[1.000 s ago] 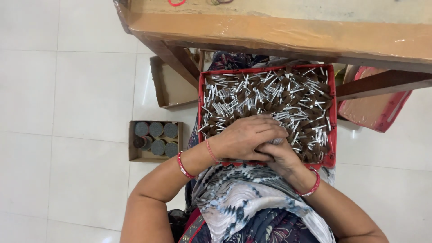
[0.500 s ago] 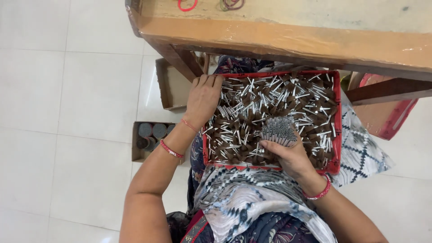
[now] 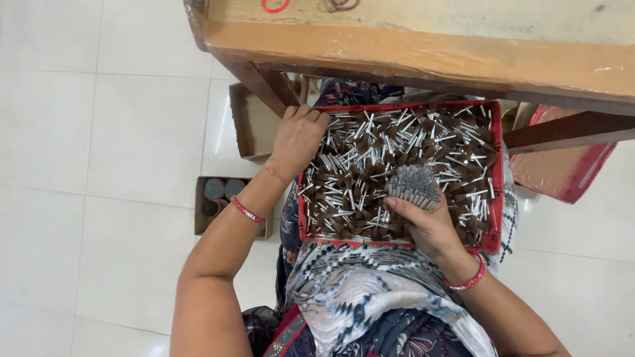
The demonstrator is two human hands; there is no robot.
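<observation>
Lap first: patterned cloth [image 3: 370, 297] spreads under a red tray [image 3: 493, 241] that rests on the person's knees. Right hand [image 3: 430, 228] sits at the tray's near edge, fingers closed around a tight bundle [image 3: 413, 186] of silver-tipped sticks, tips up. Loose sticks [image 3: 370, 158] fill the tray all around it. Left hand [image 3: 297, 139] curls over the tray's far left corner, gripping the rim. On the floor to the left, a small box [image 3: 221, 201] of round pieces. Beyond it all, a wooden table [image 3: 423, 46].
</observation>
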